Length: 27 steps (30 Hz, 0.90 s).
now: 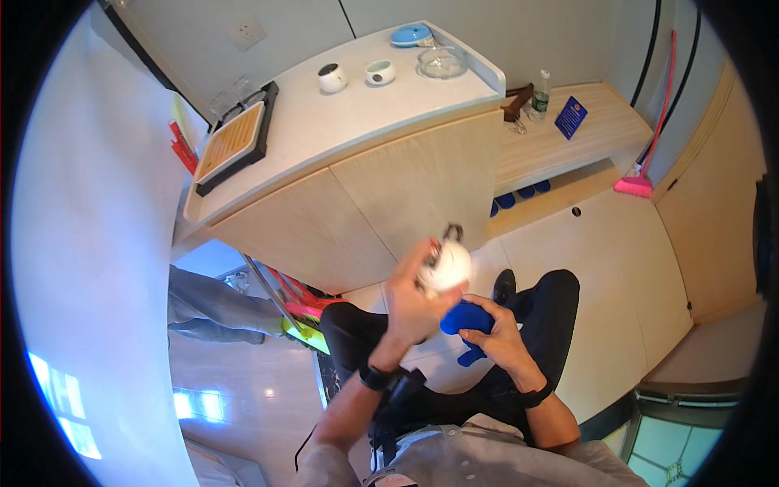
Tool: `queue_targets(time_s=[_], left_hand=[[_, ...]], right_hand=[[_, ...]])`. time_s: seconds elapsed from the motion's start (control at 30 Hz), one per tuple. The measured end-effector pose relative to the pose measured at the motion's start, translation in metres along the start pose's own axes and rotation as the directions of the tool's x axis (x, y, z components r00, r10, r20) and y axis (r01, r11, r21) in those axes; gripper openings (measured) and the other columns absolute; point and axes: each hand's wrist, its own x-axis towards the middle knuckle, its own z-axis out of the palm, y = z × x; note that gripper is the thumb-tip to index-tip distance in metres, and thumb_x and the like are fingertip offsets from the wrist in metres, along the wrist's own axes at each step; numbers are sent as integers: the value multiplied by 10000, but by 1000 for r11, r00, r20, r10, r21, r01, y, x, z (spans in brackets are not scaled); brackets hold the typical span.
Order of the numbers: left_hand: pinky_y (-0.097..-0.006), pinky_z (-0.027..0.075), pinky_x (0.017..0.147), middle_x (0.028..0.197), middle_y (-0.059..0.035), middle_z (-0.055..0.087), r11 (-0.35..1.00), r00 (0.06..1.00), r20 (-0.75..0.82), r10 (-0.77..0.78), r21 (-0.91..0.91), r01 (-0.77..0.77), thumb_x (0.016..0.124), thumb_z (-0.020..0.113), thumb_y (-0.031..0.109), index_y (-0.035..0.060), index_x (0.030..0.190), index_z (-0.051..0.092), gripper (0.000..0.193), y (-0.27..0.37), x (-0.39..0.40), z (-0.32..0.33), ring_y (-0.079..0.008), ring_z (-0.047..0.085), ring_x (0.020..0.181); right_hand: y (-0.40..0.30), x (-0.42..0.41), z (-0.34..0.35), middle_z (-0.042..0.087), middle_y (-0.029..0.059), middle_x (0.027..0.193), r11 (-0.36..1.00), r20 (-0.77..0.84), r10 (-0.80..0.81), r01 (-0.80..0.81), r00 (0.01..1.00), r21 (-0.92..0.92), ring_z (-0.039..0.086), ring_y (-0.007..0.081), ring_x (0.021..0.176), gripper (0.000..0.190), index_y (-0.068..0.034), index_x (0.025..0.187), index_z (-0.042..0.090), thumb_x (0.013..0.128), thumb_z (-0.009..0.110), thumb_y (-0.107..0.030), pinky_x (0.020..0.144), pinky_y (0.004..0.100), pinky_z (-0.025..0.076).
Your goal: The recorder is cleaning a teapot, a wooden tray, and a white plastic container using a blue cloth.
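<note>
A small white pot with a dark ring-shaped part (pixel 449 268), blurred, is gripped in my left hand (pixel 411 298), in front of the cabinet doors. Just below and to its right, my right hand (pixel 502 341) holds a bunched blue cloth (pixel 467 319), with one end hanging down. The pot and the cloth are close together; whether they touch I cannot tell. On the white countertop (pixel 377 115) stand a white jar with a dark top (pixel 332 78), a small white cup (pixel 380 72), a clear glass dish (pixel 442 63) and a round blue object (pixel 411 35).
A slatted tea tray (pixel 234 146) sits at the counter's left end. A low wooden bench (pixel 599 122) holds a bottle (pixel 540 97) and a blue sign (pixel 571 117). A pink broom (pixel 634 184) leans at right. Another person's legs (pixel 219 304) are at left, near brooms (pixel 301 307).
</note>
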Motion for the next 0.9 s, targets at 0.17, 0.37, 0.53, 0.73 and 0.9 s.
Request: queue_targets(time_s=[0.17,0.37,0.53,0.73,0.9], left_hand=[[-396,464,936,1163,-171,595,899,928,-145,344,335,-281,621,860,214,22,1153,594,626,34,132,-44,-333,584,1084],[-422,490,892,1094,-202,618,814,987,-132,93,580,1,615,836,343,50,1192,625,681,40,249,-91,-338,604,1035],[-436,485,917,1144,-213,611,730,988,-146,59,681,57,626,818,397,45,1220,613,721,15,287,-78,-328,597,1081],[-392,478,946,1160,-202,643,729,971,-203,128,683,46,626,823,504,33,1283,577,845,8,299,-78,-328,614,1101],[-409,470,940,1172,-183,644,688,841,-328,430,723,-70,744,761,467,30,1256,587,695,-14,302,-150,-332,601,1112]], right_hand=[[14,-9,-12,664,125,1089,990,-1,-38,37,999,-137,640,197,972,482,-6,1160,620,701,769,6,868,309,500],[32,-19,-12,681,108,971,971,2,237,-237,971,-27,637,169,881,425,-5,1134,636,723,743,18,804,303,516],[19,-16,-19,662,68,847,952,-80,288,-277,954,133,595,103,637,371,-8,1097,648,742,708,81,567,243,500],[23,-8,-19,660,68,823,955,-86,293,-289,952,60,596,104,651,386,-9,1099,649,729,709,87,586,246,509],[44,-9,-18,670,78,862,946,-75,323,-325,943,-17,613,116,685,383,-18,1092,658,723,722,65,629,272,528]])
